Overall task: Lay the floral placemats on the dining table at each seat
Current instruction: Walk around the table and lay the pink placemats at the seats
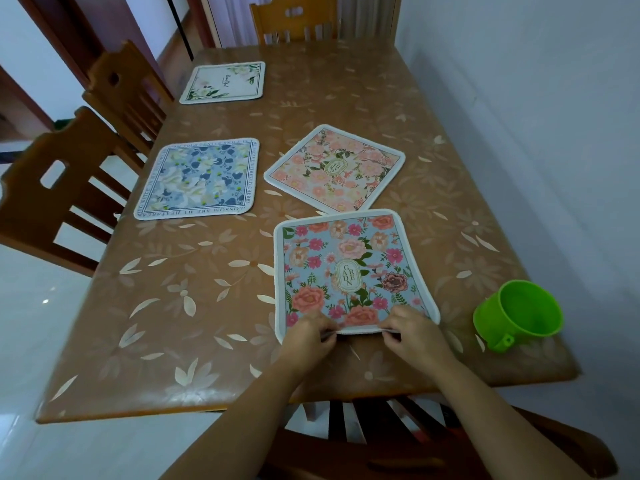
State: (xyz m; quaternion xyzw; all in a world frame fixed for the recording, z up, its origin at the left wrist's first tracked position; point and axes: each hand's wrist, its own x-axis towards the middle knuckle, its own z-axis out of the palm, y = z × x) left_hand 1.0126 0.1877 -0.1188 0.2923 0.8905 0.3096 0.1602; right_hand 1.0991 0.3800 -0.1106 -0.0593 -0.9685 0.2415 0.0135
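Note:
A blue placemat with pink flowers [346, 268] lies flat on the dining table [194, 306] near its front edge. My left hand [308, 336] and my right hand [412, 332] both pinch its near edge, which is lifted slightly. A pink floral placemat [334, 168] lies skewed in the table's middle. A blue and white floral placemat [197, 180] sits at the left edge by a chair. A white placemat with green leaves [224, 83] lies further back on the left.
A green plastic cup [519, 313] stands at the table's front right. Wooden chairs stand on the left [52, 188] [121, 95], at the far end [294, 20] and right below me [433, 445]. A wall runs along the table's right side.

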